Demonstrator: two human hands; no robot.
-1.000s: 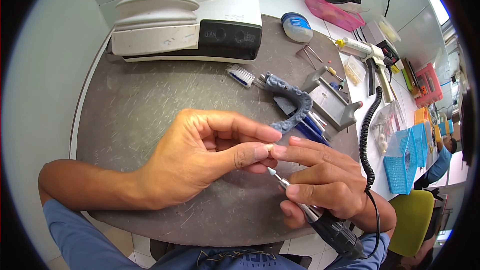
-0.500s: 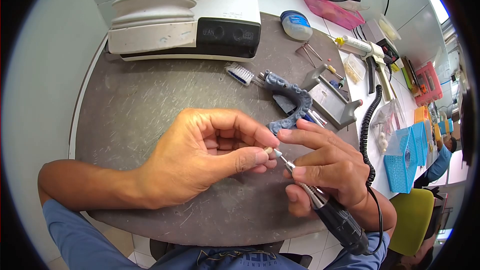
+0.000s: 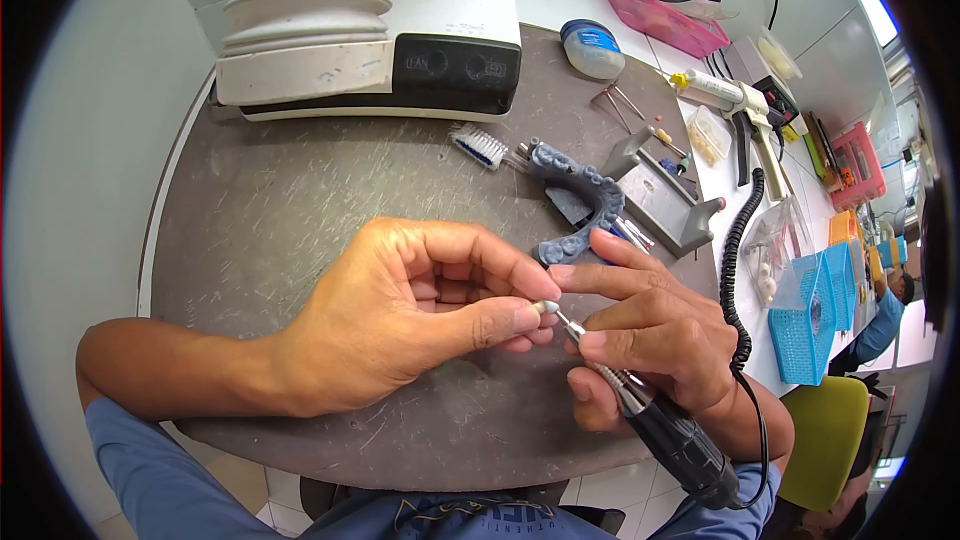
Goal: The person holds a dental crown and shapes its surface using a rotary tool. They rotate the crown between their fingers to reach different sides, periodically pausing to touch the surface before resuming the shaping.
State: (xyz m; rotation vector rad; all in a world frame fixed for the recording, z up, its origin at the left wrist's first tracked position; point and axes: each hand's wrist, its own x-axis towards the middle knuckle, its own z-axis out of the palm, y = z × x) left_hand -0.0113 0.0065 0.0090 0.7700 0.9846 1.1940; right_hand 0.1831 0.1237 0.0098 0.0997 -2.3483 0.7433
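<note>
Left hand (image 3: 440, 315) pinches a tiny crown (image 3: 541, 308); right hand (image 3: 665, 340) grips the handpiece (image 3: 665, 430).

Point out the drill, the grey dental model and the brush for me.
Drill (image 3: 683, 448): head view, on its black body.
Grey dental model (image 3: 606, 204): head view, on the curve of its arch.
Brush (image 3: 480, 148): head view, on its bristles.

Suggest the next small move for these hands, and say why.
Probably a light stroke of the rotary handpiece across the small cream piece: the right hand holds the pale tip right at it, close to the left hand, which pinches the piece.
</note>
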